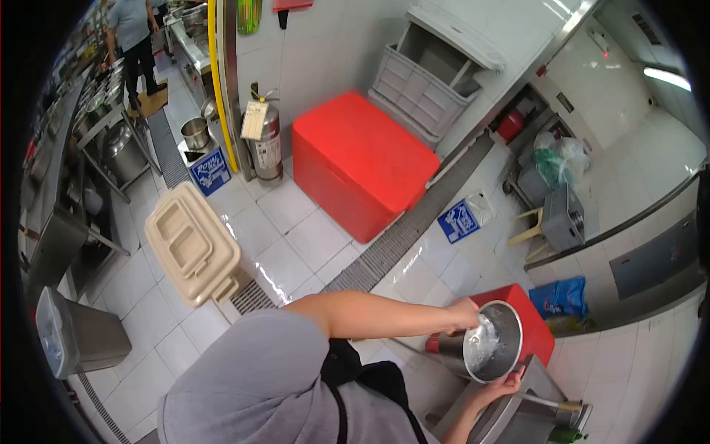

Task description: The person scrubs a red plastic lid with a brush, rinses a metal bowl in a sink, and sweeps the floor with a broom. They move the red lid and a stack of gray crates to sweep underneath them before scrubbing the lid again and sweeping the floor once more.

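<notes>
A round metal pot (510, 348) is tilted so that its inside faces me, with whitish, wet-looking matter (482, 342) in it. My left hand (465, 314) is at the upper left of its rim, fingers curled; what they close on is hidden. From below, my right hand (503, 388) grips the pot's lower edge. A red box (542, 337) lies behind the pot. Near my right hand is a metal counter or basin (510, 422), with a long-handled tool (551, 402) across it.
A large red cooler box (362, 155) stands by the wall, near grey crates (421, 92) and a fire extinguisher (266, 148). On the left are a beige lidded container (192, 240) and a bin (92, 337). A floor drain (377, 255) crosses the tiles. Another person (133, 33) stands far off.
</notes>
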A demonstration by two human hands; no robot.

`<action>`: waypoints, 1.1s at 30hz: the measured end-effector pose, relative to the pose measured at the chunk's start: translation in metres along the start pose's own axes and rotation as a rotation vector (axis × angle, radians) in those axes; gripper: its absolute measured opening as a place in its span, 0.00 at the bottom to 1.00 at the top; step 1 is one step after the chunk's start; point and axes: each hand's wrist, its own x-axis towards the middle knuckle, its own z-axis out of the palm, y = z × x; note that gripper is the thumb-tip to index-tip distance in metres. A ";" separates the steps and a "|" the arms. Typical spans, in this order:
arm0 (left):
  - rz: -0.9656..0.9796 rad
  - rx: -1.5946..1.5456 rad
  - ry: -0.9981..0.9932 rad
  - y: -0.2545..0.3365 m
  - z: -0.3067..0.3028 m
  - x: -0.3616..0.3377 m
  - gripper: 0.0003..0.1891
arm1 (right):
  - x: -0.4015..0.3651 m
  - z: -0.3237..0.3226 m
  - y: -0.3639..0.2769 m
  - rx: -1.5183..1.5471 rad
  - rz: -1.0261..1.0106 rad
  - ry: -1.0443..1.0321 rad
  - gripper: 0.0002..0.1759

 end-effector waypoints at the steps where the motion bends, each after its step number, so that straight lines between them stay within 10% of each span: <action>1: 0.016 0.005 0.005 0.007 -0.023 0.007 0.05 | 0.007 0.027 -0.008 0.014 -0.011 0.003 0.23; 3: -0.049 -0.131 0.042 0.011 -0.070 0.029 0.04 | 0.014 0.081 -0.033 0.101 -0.395 -0.452 0.28; 9: -0.010 -0.160 0.093 0.046 -0.192 0.075 0.05 | 0.086 0.212 -0.023 -0.160 -0.646 -0.689 0.25; 11: 0.013 -0.101 0.111 0.061 -0.239 0.095 0.05 | 0.101 0.263 -0.022 -0.174 -0.650 -1.058 0.23; 24: 0.193 -0.600 0.176 0.182 -0.648 0.225 0.18 | 0.180 0.740 -0.153 0.063 -1.129 -1.214 0.27; 27: 0.343 -0.179 0.573 0.262 -0.776 0.298 0.25 | 0.215 0.860 -0.212 -0.291 -0.856 -1.235 0.33; 30: 0.425 0.162 0.506 0.386 -0.854 0.328 0.26 | 0.259 0.972 -0.249 -0.433 -0.978 -1.139 0.39; 31: 0.446 0.216 0.483 0.421 -0.878 0.331 0.26 | 0.268 0.998 -0.273 -0.508 -0.501 -1.206 0.41; 33: 0.528 0.309 0.370 0.478 -0.927 0.331 0.26 | 0.286 1.051 -0.287 -0.377 -0.221 -1.112 0.47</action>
